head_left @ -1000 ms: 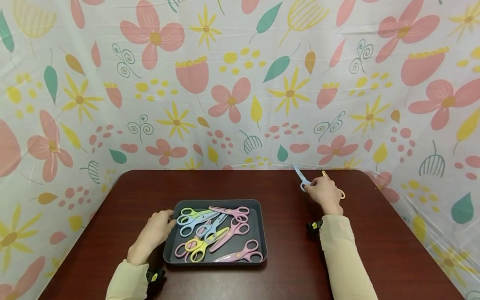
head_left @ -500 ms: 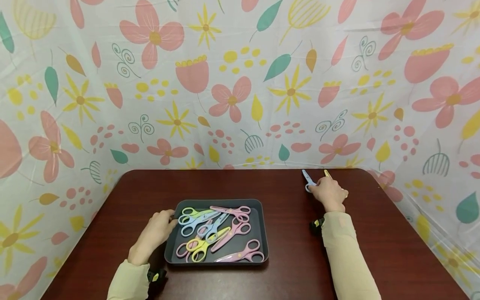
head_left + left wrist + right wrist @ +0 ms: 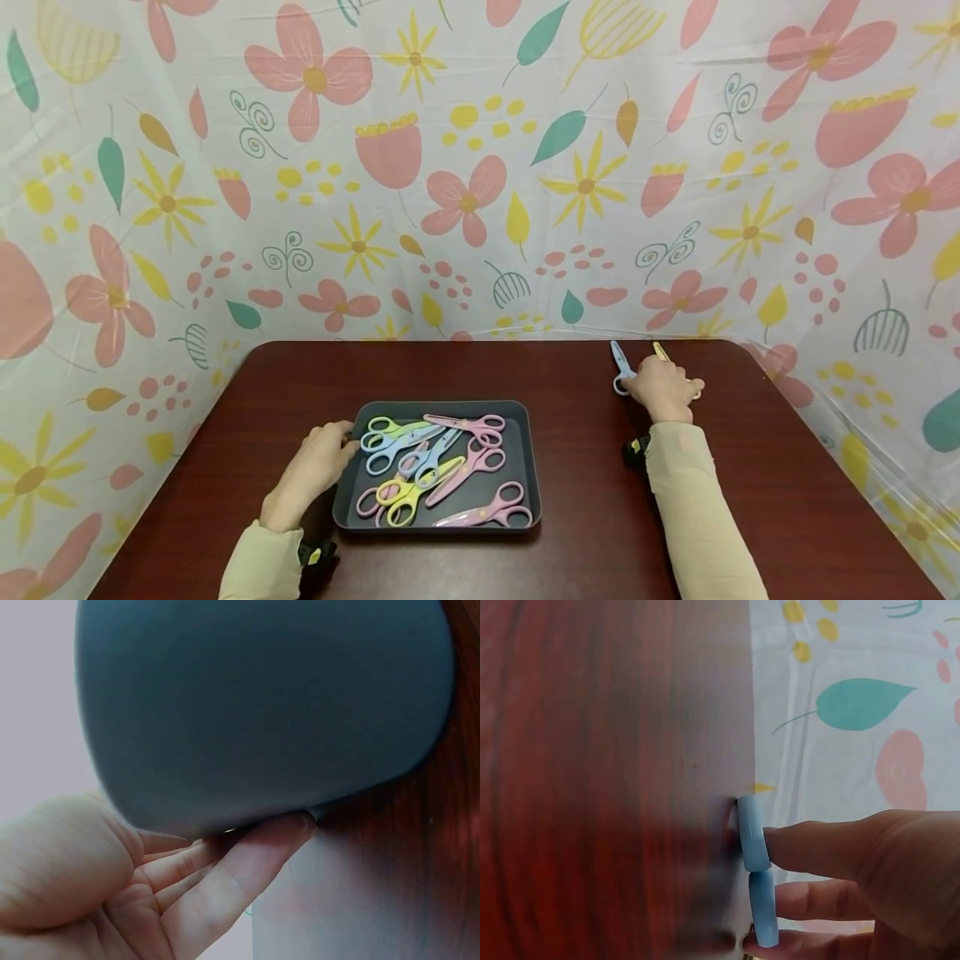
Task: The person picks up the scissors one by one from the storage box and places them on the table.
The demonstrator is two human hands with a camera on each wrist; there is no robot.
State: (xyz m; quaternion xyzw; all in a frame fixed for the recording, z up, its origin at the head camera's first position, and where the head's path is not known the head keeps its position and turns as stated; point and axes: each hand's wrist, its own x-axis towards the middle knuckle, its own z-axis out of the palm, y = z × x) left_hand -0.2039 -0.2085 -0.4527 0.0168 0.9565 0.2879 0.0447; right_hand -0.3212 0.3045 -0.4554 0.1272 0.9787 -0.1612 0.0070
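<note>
My left hand holds the left wall of a dark grey tray; in the left wrist view the tray's wall hides part of the fingers. Several scissors lie in the tray: pink ones, yellow ones, a green pair and blue ones. At the table's back right, my right hand rests its fingertips on the handles of blue scissors. Beneath that hand lie yellow scissors, mostly covered. The right wrist view shows the blue handle loops close up, touched by thumb and fingers.
The brown table ends at the back against a flowered curtain. Both blade tips at the back right lie near the table's back edge. A dark band sits on each wrist.
My right hand has moved slightly right. The blue scissors have shifted right and turned, and now lie beside the yellow pair. My left hand and the tray have stayed in place.
</note>
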